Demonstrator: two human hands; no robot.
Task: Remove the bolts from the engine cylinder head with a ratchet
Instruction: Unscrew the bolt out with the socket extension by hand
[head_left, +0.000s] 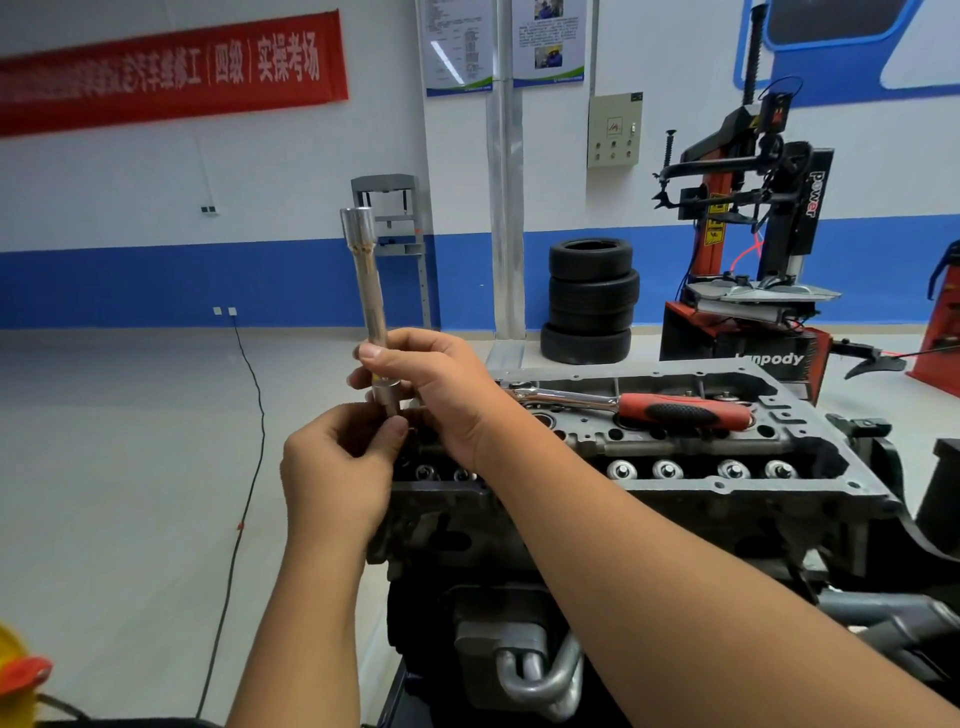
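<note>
Bolts: one long bolt, or perhaps an extension bar, it is hard to tell which, stands near upright above the near left end of the engine cylinder head, its wide cylindrical end uppermost and a small socket on its lower end. Right hand: fingers curled round the lower shaft, thumb across it just above the socket. Left hand: just below the right, thumb and fingertips pinching the lower tip of the socket; what lies between the fingers is hidden. Both forearms bare, reaching in from the lower edge of the view. Engine cylinder head: grey casting, top open, a row of round shiny caps along its near side, the leftmost partly hidden behind the hands. Ratchet: chrome shank, red and black grip, lying loose across the top of the head, its drive end just beside the right hand's wrist, not held. Below the head: dark engine block with ribbed metal pipes. Beyond: stack of three tyres on the floor against the blue-and-white wall; red and black tyre-changing machine to the right; red banner on the wall at upper left; black cable trailing across the pale floor.
</note>
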